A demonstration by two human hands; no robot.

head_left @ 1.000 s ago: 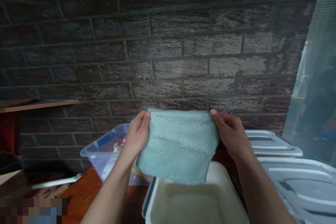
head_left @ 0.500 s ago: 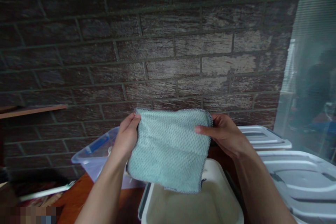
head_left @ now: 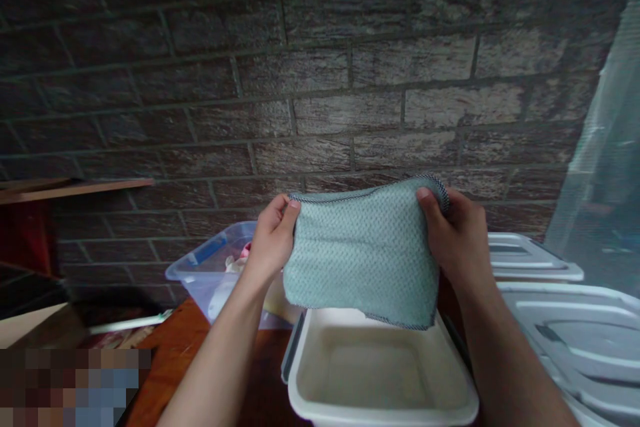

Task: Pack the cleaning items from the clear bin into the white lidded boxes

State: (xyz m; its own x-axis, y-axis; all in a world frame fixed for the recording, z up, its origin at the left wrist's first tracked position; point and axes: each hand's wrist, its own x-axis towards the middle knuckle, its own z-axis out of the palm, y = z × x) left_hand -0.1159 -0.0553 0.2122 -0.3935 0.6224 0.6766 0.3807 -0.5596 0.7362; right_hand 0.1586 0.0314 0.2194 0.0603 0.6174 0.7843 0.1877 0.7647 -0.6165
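A pale green textured cleaning cloth [head_left: 363,253] with a dark checked hem hangs spread between both hands. My left hand [head_left: 274,230] pinches its upper left corner, thumb in front. At the upper right corner, my right hand [head_left: 457,230] grips the cloth with the thumb on its near face. Below and partly behind the cloth stands an open white plastic bin [head_left: 383,373], its inside bare and a grey latch at its left side. The cloth's lower edge covers part of the bin's far rim.
A clear plastic tub [head_left: 197,273] with cloth-like things inside stands at the left on the wooden table [head_left: 165,353]. White lidded boxes [head_left: 575,327] line the right side. Behind rises a dark brick wall [head_left: 320,107]; a wooden shelf [head_left: 100,188] juts in at left.
Both hands have raised the cloth, its right side more, so its top edge now slopes up rightward. More of the white bin shows. The view has shifted left.
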